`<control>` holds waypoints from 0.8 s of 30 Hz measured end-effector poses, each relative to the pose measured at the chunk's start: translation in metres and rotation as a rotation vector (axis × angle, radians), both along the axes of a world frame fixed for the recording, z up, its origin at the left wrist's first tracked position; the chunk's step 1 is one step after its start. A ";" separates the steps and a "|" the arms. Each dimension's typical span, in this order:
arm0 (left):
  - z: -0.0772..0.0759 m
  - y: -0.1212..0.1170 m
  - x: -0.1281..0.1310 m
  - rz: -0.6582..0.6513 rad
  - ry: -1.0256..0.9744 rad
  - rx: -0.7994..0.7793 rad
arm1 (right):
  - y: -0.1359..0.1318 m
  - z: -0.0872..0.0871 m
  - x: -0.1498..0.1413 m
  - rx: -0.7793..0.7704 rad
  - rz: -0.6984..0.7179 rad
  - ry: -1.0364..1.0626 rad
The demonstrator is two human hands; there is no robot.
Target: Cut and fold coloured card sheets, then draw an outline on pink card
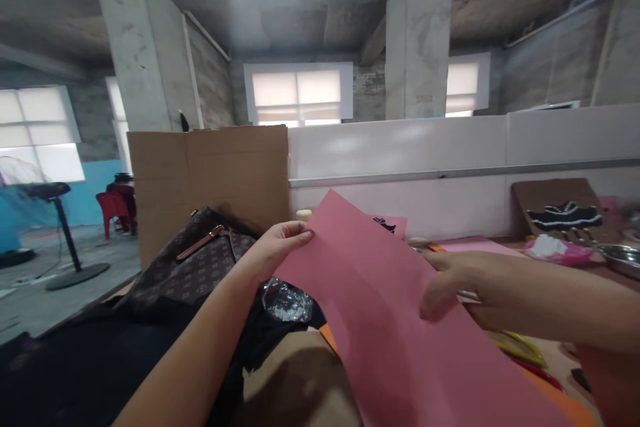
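Note:
A large pink sheet of paper (370, 273) is held up at a slant in front of me, its lower part curving down out of view. My left hand (277, 247) pinches its upper left edge between thumb and fingers. At the right edge, my right hand (457, 277) is closed on the sheet with the thumb in front; the other fingers are mostly hidden. A thin silvery piece (469, 295) shows by the right hand, too little of it to name. Beneath the sheet lie crumpled clear plastic (287, 300) and a brown rounded surface (295, 380).
A brown patterned handbag (200, 260) and black cloth (100, 353) lie at left, before a cardboard panel (235, 180). On the right are a shoe-picture board (565, 213), a pink packet (557, 250), a metal bowl (623, 257) and a yellow handle-like loop (523, 349).

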State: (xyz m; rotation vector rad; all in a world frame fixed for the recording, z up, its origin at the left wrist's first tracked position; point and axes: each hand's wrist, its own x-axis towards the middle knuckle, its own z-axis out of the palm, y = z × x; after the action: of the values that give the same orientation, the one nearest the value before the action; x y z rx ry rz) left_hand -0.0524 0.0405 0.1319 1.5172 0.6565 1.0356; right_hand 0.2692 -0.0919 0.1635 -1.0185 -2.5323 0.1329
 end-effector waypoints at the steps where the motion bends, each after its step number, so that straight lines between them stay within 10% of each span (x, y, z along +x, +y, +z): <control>1: 0.000 0.000 0.001 0.013 0.011 0.018 | 0.001 0.001 -0.004 -0.025 0.001 -0.058; 12: 0.005 -0.027 0.025 -0.060 -0.037 0.131 | 0.027 0.005 -0.027 0.169 -0.291 0.539; 24: -0.006 -0.050 0.051 -0.057 0.050 0.351 | 0.026 0.004 -0.034 0.196 -0.463 0.517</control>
State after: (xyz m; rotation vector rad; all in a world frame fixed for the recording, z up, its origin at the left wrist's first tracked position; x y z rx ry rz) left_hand -0.0014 -0.0098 0.1260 1.8596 0.4788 1.1136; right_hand 0.2356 -0.0661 0.1680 -1.2660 -1.7670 0.0097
